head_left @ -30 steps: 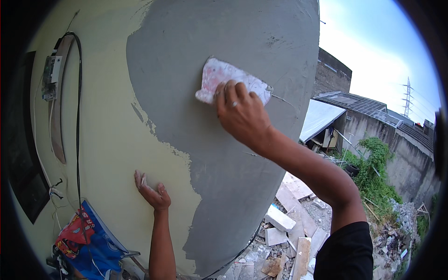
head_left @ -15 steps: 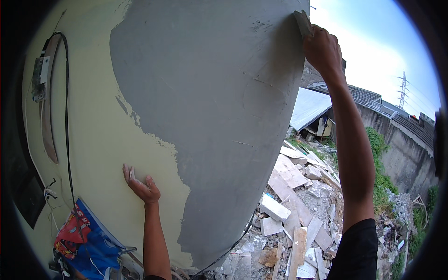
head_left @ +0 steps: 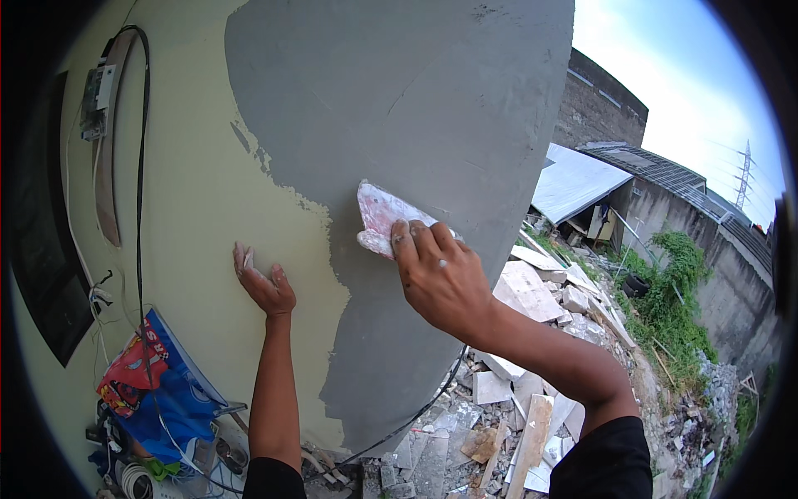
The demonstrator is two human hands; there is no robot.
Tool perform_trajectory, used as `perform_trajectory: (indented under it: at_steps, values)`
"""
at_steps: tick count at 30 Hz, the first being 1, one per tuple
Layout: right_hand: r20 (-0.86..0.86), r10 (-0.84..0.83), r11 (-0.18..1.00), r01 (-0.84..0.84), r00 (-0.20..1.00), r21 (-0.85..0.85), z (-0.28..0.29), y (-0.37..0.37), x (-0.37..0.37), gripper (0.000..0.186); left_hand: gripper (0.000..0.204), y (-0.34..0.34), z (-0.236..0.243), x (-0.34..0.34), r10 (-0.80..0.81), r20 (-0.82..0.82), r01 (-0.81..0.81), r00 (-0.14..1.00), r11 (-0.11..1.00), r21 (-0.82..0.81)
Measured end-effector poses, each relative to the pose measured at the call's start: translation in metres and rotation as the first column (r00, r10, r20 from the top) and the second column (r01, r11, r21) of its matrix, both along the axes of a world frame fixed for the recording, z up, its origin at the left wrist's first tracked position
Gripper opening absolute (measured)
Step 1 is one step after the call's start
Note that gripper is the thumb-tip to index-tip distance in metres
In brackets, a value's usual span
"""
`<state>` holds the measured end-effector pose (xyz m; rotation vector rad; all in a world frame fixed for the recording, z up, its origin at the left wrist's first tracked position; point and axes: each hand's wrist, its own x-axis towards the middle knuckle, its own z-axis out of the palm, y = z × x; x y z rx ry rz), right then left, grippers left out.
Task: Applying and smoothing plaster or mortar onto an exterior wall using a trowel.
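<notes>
Trowel [head_left: 384,214], pink and white, is held at the gray coat [head_left: 449,108] of a wall [head_left: 187,158], between the pale-yellow section [head_left: 278,220] and the wall's right edge, pinched in the grip of a person's right hand [head_left: 449,279]. The left hand [head_left: 268,289], its grip spread, is raised at the pale-yellow section; contact cannot be told. Rubble [head_left: 491,387] lies beyond the wall's right edge.

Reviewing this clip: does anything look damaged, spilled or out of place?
Yes. Broken slabs and boards lie jumbled beyond the wall at right, like debris. At far left, loose wires hang untidily. The grey coat ends raggedly.
</notes>
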<state>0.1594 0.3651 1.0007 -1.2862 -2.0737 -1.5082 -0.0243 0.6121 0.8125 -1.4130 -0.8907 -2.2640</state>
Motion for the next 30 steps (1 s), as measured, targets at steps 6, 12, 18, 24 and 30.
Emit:
perform_trajectory:
  at_steps: [6,12,18,24,30]
  values:
    - [-0.404,-0.033,0.906,0.198,0.914,0.373,0.116,-0.039,0.074,0.023,0.055,-0.003,-0.004,-0.002,0.035,-0.018,-0.035,0.999,0.999,-0.033]
    - [-0.365,-0.111,0.912,0.241,0.924,0.333,0.102,-0.022,0.079,0.019,0.054,0.001,-0.001,-0.001,0.040,-0.031,-0.040,0.999,0.999,-0.024]
    - [-0.330,-0.021,0.994,0.057,0.944,0.098,-0.032,-0.007,0.030,0.033,0.052,0.001,-0.005,-0.008,0.019,-0.040,-0.019,0.999,1.000,0.003]
    - [-0.821,0.275,0.924,0.097,0.501,0.369,0.034,-0.039,0.058,0.024,0.051,-0.007,-0.004,-0.004,0.015,-0.035,-0.016,0.999,0.999,-0.045]
    - [-0.724,0.177,0.810,0.319,0.667,0.492,0.095,-0.007,0.068,0.025,0.052,-0.005,0.000,0.000,0.016,-0.042,-0.017,0.999,0.999,-0.036]
